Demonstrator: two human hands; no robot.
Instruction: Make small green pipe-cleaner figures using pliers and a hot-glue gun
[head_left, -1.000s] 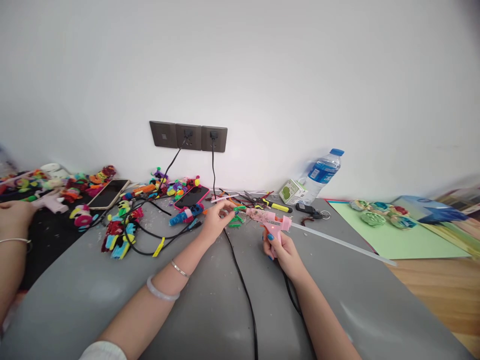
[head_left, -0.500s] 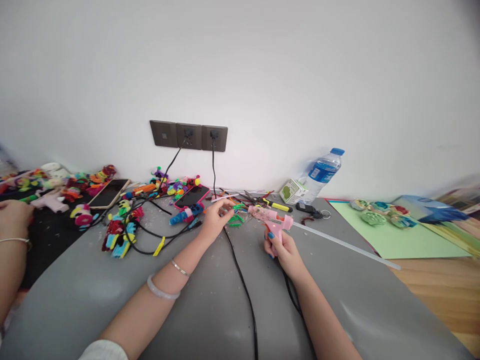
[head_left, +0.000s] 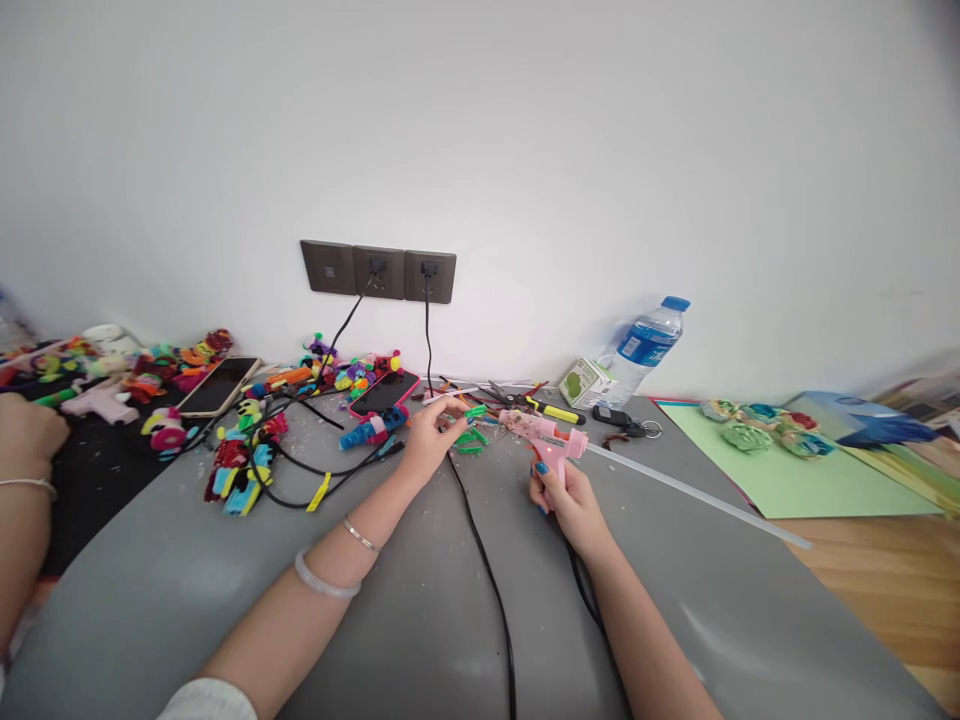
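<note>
"what is in hand over the smooth grey desk [head_left: 390, 640]?"

"the right hand [head_left: 576, 508], fingers wrapped around the grip of a pink plastic glue gun [head_left: 551, 447], a long translucent stick [head_left: 697, 497] jutting from its rear."

"and the left hand [head_left: 433, 442]?"

"fingers pinched on a small bright-green piece [head_left: 475, 411], near the nozzle; another green piece [head_left: 472, 437] shows just below."

Blue nails [head_left: 541, 468], bracelet [head_left: 361, 536], pale bangle [head_left: 325, 589], prob. wht sleeve [head_left: 208, 702]
</note>
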